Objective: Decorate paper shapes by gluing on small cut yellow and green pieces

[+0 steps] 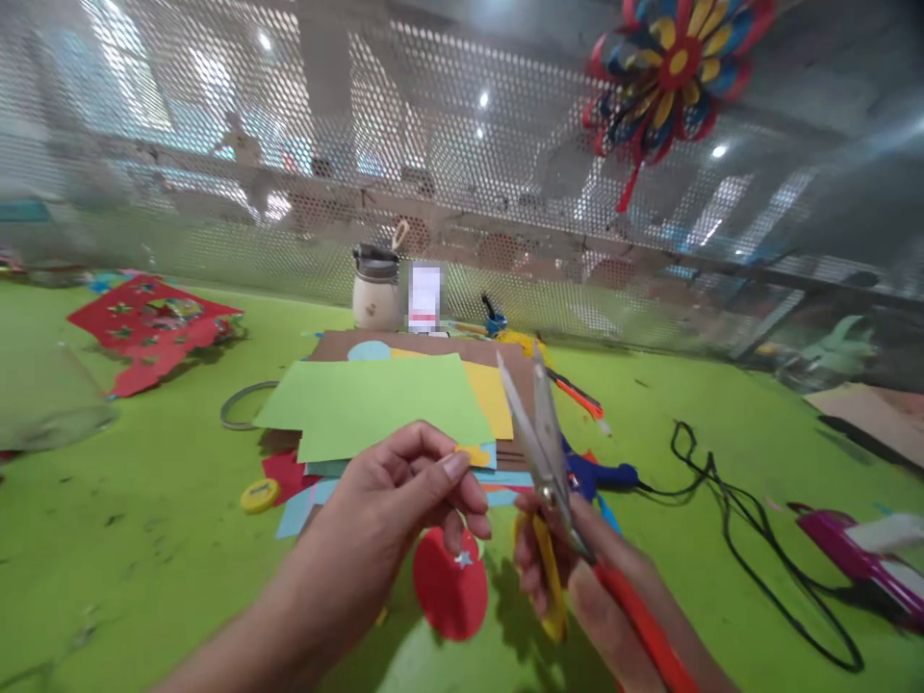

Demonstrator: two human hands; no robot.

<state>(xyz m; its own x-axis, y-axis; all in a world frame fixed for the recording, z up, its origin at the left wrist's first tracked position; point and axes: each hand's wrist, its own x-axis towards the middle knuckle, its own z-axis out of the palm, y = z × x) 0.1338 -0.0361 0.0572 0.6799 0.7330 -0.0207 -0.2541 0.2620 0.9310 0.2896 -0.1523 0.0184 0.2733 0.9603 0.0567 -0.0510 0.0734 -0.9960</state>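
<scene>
My left hand (404, 491) is raised over the green table, its thumb and fingers pinched on a tiny yellow paper scrap (473, 453). My right hand (577, 568) grips scissors (545, 452) with yellow and orange handles; the blades are open and point up and away, just right of the scrap. Below my hands a red paper oval (448, 587) with a small star cut-out lies on the table. Behind them sits a stack of coloured sheets, with a light green sheet (375, 399) on top and a yellow sheet (491, 395) under it.
A blue glue gun (603, 474) with a black cord (729, 510) lies right of the stack. A purple tool (859, 563) sits far right. A red cut-out paper (148, 327), a yellow tape measure (258, 495), a jar (375, 289), pens (577, 393) and a mesh wall (462, 173) with a paper flower (675, 67) surround the table.
</scene>
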